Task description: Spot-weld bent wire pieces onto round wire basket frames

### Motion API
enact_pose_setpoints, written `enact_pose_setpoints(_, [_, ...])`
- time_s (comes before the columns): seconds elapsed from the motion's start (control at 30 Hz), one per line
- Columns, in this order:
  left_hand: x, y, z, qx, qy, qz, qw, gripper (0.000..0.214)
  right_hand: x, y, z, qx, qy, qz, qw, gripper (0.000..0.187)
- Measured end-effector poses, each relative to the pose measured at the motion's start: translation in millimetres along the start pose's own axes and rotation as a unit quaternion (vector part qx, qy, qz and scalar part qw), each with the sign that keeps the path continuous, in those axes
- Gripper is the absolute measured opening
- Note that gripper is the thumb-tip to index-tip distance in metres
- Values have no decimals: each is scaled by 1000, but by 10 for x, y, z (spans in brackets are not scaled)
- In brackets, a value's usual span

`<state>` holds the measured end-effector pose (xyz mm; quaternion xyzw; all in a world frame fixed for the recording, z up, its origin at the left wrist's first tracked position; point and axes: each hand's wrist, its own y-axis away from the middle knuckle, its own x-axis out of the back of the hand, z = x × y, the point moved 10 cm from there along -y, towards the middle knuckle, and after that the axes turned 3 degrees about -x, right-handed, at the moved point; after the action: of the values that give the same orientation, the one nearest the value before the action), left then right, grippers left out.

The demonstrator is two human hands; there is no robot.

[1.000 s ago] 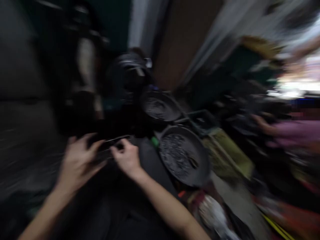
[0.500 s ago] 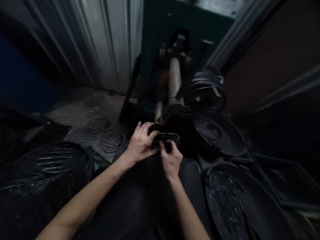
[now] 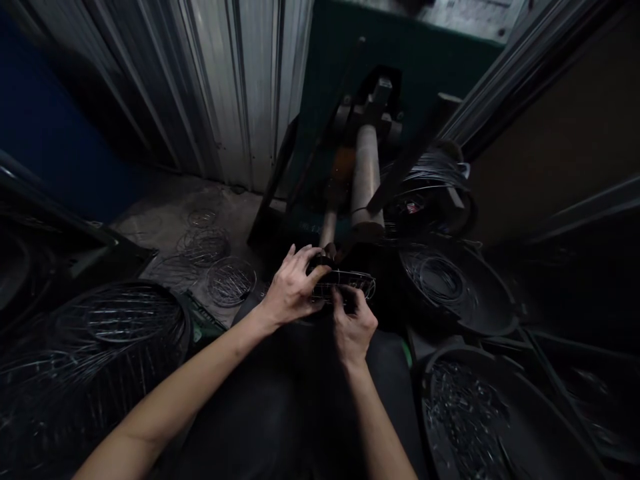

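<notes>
A small frame of thin metal wire [image 3: 369,285] with rounded ends is between my hands, above my dark-clothed lap. My left hand [image 3: 295,283] grips its left part, thumb over the top and fingers curled around the far side. Lower on the right, my right hand [image 3: 354,323] has thumb and fingertips pinched at the near wires; whether a smaller piece is in the pinch I cannot make out. Just beyond the frame is the lower metal rod [image 3: 329,228] of a machine, beside a thick grey cylinder [image 3: 367,173]. Shadow hides the frame's underside.
At left, a large basket holds many wire pieces [image 3: 135,313]; wire rings [image 3: 231,280] lie on the floor. A black basin [image 3: 500,320] on the right contains coiled wire. Nearer, another basin [image 3: 540,413] holds small metal bits. Behind stands the green machine body [image 3: 325,73].
The view has shifted, so the scene sits further right and lower, and it is sharper. Both hands keep nearly the same grip on the wire frame.
</notes>
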<state>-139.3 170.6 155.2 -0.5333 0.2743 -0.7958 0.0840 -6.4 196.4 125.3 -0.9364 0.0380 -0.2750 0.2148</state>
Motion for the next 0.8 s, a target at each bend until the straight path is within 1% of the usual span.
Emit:
enact_pose_setpoints(0.13, [6,-13,-9,-2,10,11,1000,46,10,-11,-7,13,-3,4,1000,22])
enact_pose_setpoints(0.53, [-15,-97,-113,-1,16,25,1000,50,-64,-116,-29,42,0,10,999,23])
enact_pose_setpoints(0.67, [-40,-109,-165,9,18,16,1000,52,-113,-146,-11,37,4,7,999,26])
enact_pose_setpoints(0.8, [-39,-103,-197,10,0,12,1000,52,-160,-140,14,41,-15,-4,999,24])
